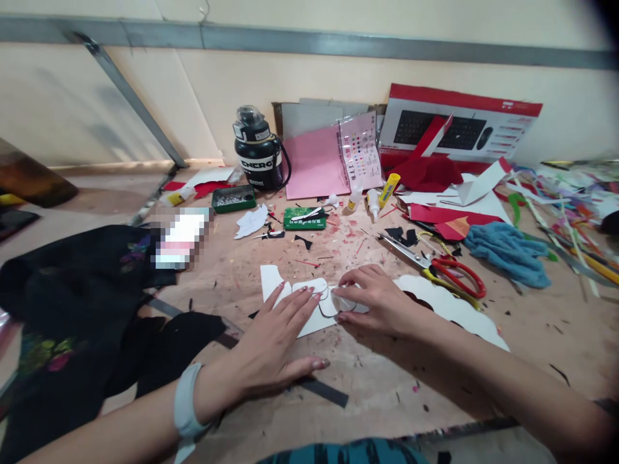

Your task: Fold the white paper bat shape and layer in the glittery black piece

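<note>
A white paper sheet (309, 327) with dark curved outlines lies on the table in front of me. Across its left part my left hand (275, 332) rests flat, fingers stretched out and thumb apart. My right hand (380, 299) is curled over the sheet's right end, with its fingertips and thumb around a small white paper cut-out (344, 300); the fingers hide part of it. Under and behind my right forearm lies a scalloped white paper piece (476, 325) with dark patches along it.
Red-handled scissors (457, 276) and a blue cloth (507, 248) lie to the right. Behind are a green tin lid (304, 219), an open tin (233, 200), a glue stick (389, 190) and a black bottle (258, 154). Black fabric (72, 309) and a blurred phone (181, 238) lie left.
</note>
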Available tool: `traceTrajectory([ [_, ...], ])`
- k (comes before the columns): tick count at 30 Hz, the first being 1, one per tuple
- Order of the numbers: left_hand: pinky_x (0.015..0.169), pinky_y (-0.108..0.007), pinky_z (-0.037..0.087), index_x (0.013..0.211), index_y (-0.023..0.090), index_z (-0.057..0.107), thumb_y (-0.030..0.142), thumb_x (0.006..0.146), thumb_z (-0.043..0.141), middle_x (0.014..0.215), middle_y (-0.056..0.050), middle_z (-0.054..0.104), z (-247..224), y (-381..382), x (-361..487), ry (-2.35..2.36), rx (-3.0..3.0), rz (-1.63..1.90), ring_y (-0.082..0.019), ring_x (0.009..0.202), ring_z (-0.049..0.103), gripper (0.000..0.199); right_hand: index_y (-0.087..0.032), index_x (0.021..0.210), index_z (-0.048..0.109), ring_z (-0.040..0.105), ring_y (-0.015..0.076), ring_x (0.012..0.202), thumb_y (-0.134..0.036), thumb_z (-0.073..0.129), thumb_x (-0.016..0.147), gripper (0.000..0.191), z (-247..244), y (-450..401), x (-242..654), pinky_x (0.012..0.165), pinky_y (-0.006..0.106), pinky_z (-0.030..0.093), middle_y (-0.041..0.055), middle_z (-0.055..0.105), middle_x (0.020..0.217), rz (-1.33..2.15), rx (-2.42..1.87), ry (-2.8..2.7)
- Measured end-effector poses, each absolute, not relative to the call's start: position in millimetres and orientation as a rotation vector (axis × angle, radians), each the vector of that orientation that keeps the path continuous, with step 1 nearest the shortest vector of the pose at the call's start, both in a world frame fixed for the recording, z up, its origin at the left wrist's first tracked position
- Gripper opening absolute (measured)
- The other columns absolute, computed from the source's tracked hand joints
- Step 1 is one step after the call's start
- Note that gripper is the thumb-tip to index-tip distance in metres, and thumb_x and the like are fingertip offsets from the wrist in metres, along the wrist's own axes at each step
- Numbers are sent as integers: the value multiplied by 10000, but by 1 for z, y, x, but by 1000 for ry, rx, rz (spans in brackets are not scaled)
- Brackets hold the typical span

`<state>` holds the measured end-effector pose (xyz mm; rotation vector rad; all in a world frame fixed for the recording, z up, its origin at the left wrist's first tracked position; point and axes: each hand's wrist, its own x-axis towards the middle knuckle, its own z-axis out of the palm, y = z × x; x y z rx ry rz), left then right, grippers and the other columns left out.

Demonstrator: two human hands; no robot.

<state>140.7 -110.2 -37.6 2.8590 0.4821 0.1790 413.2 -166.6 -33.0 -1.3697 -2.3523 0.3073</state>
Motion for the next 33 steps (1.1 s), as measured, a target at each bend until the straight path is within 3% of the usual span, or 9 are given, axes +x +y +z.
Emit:
traceTrajectory([
  [5,1211,-580,186,1596,219,24,594,969,485,1567,-162,395,-33,-106,140,481,2783,197,-299,1432,399,863,-192,1104,698,572,263,1012,-414,713,874,320,-29,-169,412,917,445,425,98,659,1117,345,-1388,-2346],
  [10,1214,-580,184,1595,250,-43,570,1007,409,1569,-151,397,-29,-102,142,476,2770,226,-283,1413,431,808,-201,1204,668,590,254,1051,-426,693,885,391,-29,-167,414,945,440,442,101,672,1145,328,-1325,-2309],
  [17,1188,-573,272,1601,259,27,569,999,403,1539,-132,449,-10,-94,136,537,2862,343,-308,1364,490,775,-177,1177,688,642,273,1039,-449,610,954,360,14,-173,462,910,432,484,125,703,1139,84,-1533,-2300],
  [21,1174,-564,312,1610,284,71,531,986,437,1515,-95,490,-1,-93,119,612,2963,523,-344,1351,504,765,-214,1155,704,664,273,984,-498,624,932,370,35,-204,513,832,382,515,110,707,1086,188,-1847,-2332],
  [25,1197,-560,286,1609,309,104,527,978,434,1531,-59,476,-1,-95,102,663,2971,546,-336,1351,509,745,-202,1178,697,669,301,958,-534,708,845,470,25,-235,540,794,391,527,127,705,1090,216,-2136,-2242],
  [29,1232,-511,227,1607,269,158,506,955,475,1564,-59,428,-4,-99,97,661,2996,536,-321,1371,491,763,-177,1252,656,634,336,1071,-504,799,753,614,7,-245,537,868,428,517,152,668,1193,129,-2229,-2202],
  [33,1213,-509,267,1604,253,168,466,961,480,1554,-75,441,-2,-104,100,638,3021,532,-314,1373,490,746,-171,1292,634,629,339,1060,-440,823,739,644,4,-241,527,871,435,504,152,676,1137,145,-2238,-2194],
])
